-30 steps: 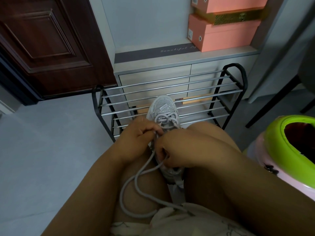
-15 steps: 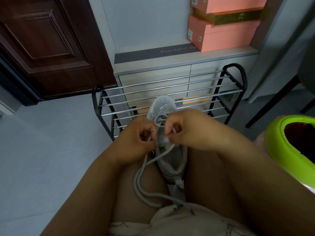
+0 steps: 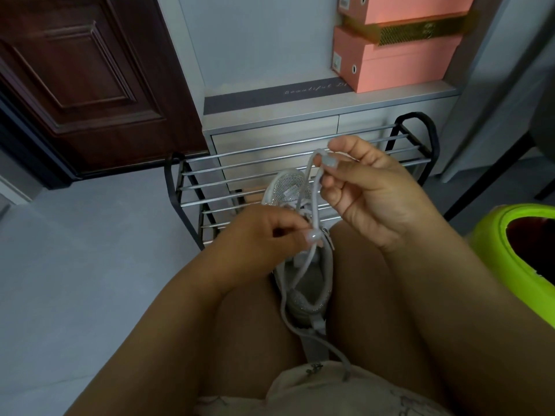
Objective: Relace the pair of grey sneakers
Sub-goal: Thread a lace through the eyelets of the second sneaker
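Observation:
One grey sneaker point(image 3: 300, 295) lies between my knees, toe pointing away toward the rack. Its grey lace point(image 3: 312, 199) runs up from the eyelets as a taut doubled strand. My right hand point(image 3: 369, 193) is raised above the toe and pinches the top of that loop between thumb and fingers. My left hand point(image 3: 261, 238) sits lower, over the tongue, and pinches the lace near the eyelets. The lace's loose tail trails down past the heel onto my shorts point(image 3: 345, 367). A second sneaker is not visible.
A black metal shoe rack point(image 3: 192, 187) with silver bars stands just beyond my knees. Behind it is a grey cabinet point(image 3: 270, 139) carrying stacked pink shoeboxes point(image 3: 399, 64). A dark wooden door point(image 3: 90, 79) is at the left. A green-rimmed bin point(image 3: 516, 250) is at my right.
My right hand has risen from the eyelets to above the toe, drawing the lace up and taut. The slack loop over my left thigh has shortened. My left hand stayed at the tongue.

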`<state>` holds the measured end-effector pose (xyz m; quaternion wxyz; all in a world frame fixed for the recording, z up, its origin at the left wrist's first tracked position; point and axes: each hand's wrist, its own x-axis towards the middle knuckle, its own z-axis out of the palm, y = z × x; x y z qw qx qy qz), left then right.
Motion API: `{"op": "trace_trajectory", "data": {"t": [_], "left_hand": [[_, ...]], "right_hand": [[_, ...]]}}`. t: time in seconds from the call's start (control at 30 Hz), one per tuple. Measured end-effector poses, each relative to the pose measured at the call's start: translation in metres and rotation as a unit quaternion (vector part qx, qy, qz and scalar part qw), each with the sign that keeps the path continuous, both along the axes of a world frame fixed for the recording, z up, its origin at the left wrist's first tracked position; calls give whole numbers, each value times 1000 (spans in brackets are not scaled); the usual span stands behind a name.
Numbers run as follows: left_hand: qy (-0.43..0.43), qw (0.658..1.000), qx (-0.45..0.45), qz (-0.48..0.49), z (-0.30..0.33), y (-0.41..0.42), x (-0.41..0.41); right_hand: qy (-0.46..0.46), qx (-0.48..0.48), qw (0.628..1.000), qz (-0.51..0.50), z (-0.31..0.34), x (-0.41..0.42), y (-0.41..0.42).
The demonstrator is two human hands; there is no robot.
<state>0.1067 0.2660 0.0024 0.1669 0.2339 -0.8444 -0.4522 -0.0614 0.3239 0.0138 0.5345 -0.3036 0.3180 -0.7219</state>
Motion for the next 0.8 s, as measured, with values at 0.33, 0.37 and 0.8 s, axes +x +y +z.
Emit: {"op": "trace_trajectory", "data": {"t": [0.33, 0.37, 0.8], "left_hand": [[209, 962, 126, 120, 24, -20, -25], [219, 958, 132, 129, 26, -22, -27], [-78, 970, 109, 202, -17, 4, -44]], "right_hand": [[354, 77, 927, 98, -5, -3, 9], [360, 74, 924, 103, -4, -5, 9], [392, 175, 901, -59, -30, -38, 0]]}}
